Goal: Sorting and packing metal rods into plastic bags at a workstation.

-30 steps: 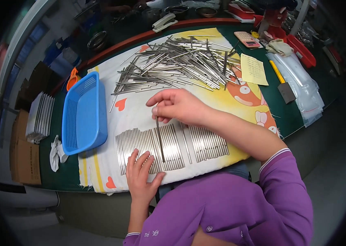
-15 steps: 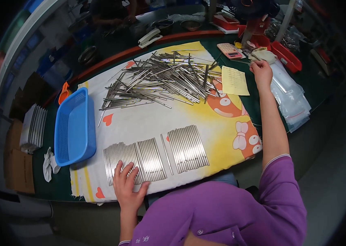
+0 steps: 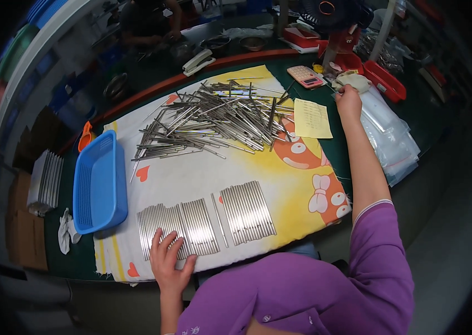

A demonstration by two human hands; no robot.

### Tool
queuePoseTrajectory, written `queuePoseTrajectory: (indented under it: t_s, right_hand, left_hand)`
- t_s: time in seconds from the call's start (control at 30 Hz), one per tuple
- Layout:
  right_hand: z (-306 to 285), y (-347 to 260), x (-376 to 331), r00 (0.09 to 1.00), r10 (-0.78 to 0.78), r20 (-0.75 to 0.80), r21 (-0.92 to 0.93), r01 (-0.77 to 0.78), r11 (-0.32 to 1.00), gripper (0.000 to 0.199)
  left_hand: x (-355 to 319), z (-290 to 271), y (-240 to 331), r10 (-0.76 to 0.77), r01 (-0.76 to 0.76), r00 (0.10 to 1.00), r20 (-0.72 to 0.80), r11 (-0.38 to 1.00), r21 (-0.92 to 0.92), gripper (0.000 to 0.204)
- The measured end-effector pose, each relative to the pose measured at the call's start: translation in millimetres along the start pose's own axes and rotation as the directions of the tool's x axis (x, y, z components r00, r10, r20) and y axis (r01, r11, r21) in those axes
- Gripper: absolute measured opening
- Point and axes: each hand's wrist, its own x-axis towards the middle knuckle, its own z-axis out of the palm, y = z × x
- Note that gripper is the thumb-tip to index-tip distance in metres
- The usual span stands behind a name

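Silvery rods (image 3: pixel 199 228) run fore-and-aft beneath and right of the nearer, spread left grip (image 3: pixel 172 269); unclear whether the right grip (image 3: pixel 349 103) grasps anything.

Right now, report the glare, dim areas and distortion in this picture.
Head view: bright glare on the aligned rods; head view: the red edging bows and the corners fall to black, as a fisheye would show; head view: the person beyond it sits in dimness; head view: detail at the right hand is too small to judge its grip.
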Motion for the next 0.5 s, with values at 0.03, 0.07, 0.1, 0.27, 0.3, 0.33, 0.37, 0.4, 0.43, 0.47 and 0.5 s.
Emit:
queuePoseTrajectory:
  t_s: [0.03,0.07,0.1,0.27,0.3,0.33,0.37,0.4,0.43,0.47,0.5]
  right_hand:
    - [3,-2,-1,1.0,-0.013,0.026,-0.01,0.014,1.0,0.017]
    - [5,-3,-1,0.998,-0.026,0.052,-0.021,0.027,0.999,0.017]
    - [6,-5,-1,0.998,-0.03,0.058,-0.019,0.032,0.999,0.017]
    - [9,-6,-4,0.981,-0.065,0.181,-0.09,0.082,0.993,0.016]
    - [6,-12,-6,0.98,-0.069,0.187,-0.09,0.087,0.992,0.016]
    - [2,-17,-8,0.98,-0.124,0.157,-0.027,0.129,0.991,0.017]
    - [-1,-25,-9,0.976,-0.177,0.124,0.037,0.173,0.984,0.018]
    - [-1,-35,-11,0.975,-0.181,0.13,0.04,0.177,0.983,0.018]
    - [0,-47,-11,0.953,-0.209,0.218,0.028,0.208,0.978,0.019]
    - [3,-59,-12,0.923,-0.236,0.304,0.02,0.242,0.97,0.02]
    - [4,-69,-10,0.923,-0.24,0.301,0.022,0.245,0.969,0.02]
  left_hand:
    - [1,0,1,-0.007,0.007,1.0,-0.001,1.0,0.001,0.043]
    - [2,0,2,-0.01,0.01,1.0,0.002,1.0,-0.003,0.042]
    - [2,-1,2,-0.013,0.013,1.0,0.006,1.0,-0.005,0.041]
    - [2,-2,2,-0.01,0.01,1.0,0.006,1.0,-0.007,0.039]
    - [2,-1,2,-0.005,0.005,1.0,-0.002,1.0,-0.008,0.039]
    - [2,-1,1,-0.013,0.013,1.0,-0.002,1.0,-0.009,0.039]
    - [2,-1,1,-0.011,0.011,1.0,-0.004,1.0,-0.008,0.038]
    - [1,-1,2,-0.008,0.008,1.0,-0.005,1.0,-0.004,0.038]
    - [1,-1,1,-0.013,0.013,1.0,-0.006,1.0,-0.003,0.038]
    - [0,-1,1,-0.017,0.017,1.0,-0.001,1.0,-0.003,0.038]
    - [0,-1,0,-0.017,0.017,1.0,0.003,1.0,-0.004,0.037]
